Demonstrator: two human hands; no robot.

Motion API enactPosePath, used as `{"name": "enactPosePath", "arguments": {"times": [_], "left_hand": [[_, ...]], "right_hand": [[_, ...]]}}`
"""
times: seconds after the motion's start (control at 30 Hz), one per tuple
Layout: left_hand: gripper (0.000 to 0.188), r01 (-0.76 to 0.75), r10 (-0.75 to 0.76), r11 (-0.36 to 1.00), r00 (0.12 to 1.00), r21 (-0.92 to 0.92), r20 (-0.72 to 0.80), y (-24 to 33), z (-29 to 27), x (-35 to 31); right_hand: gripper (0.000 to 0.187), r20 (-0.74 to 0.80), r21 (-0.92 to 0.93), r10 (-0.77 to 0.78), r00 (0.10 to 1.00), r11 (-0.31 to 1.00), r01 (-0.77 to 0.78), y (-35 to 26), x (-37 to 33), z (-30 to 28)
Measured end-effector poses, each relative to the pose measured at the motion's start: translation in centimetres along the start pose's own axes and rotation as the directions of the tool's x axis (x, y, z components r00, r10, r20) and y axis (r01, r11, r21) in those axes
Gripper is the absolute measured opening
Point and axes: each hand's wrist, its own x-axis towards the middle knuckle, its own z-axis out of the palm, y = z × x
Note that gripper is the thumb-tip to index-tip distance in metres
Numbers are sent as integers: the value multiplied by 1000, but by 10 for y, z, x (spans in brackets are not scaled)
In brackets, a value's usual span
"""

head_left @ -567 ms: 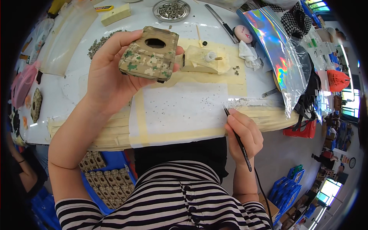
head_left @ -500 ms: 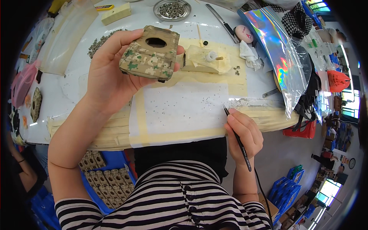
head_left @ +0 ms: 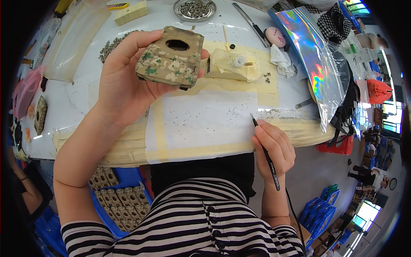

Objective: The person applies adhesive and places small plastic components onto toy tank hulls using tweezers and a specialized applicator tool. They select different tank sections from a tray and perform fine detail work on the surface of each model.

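My left hand (head_left: 122, 81) grips a camouflage-patterned model part (head_left: 168, 66), a boxy shell with a round hole through its upper face. The part is raised above the table and tilted, with fingers and thumb around its sides. In my right hand (head_left: 277, 150), a pair of black tweezers (head_left: 269, 165) points up and away over the table's near edge. Its tips are over a white sheet (head_left: 192, 139) strewn with tiny silvery bits. Beyond the sheet is a tape-covered block (head_left: 224, 68) bearing a small white cup (head_left: 239, 61) with a stick.
A metal dish (head_left: 195, 9) holds many small metal pieces; a pile of similar pieces (head_left: 112, 46) lies farther left. Iridescent film (head_left: 302, 60) and a cloth (head_left: 280, 62) lie right. Below the table, a blue crate (head_left: 147, 188) contains several camouflage parts. Another person's arm (head_left: 25, 184) shows left.
The view has shifted slightly. Both hands keep nearly the same places and grips, and the tweezers' tips look closer together now.
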Motion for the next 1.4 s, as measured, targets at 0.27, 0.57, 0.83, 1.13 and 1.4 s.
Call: {"name": "enactPosePath", "arguments": {"times": [0.27,0.57,0.83,1.13,1.4], "left_hand": [[53,0,0,1000,1000,0,-7,1,1,-1],[53,-3,3,1000,1000,6,-4,1,1,-2],[53,-13,14,999,1000,47,-17,1,3,-3],[52,24,-21,998,998,57,-55,2,-1,-2],[49,48,-48,999,998,-1,-41,2,3,-3]], "right_hand": [[24,-6,17,-10,1000,1000,10,1,0,0],[22,7,133,104,995,986,-104,0,1,-7],[15,-15,446,221,975,875,-191,-1,36,-23],[12,121,769,168,978,607,-199,-14,104,-9],[10,302,874,62,951,381,-302,-21,133,8]]}}
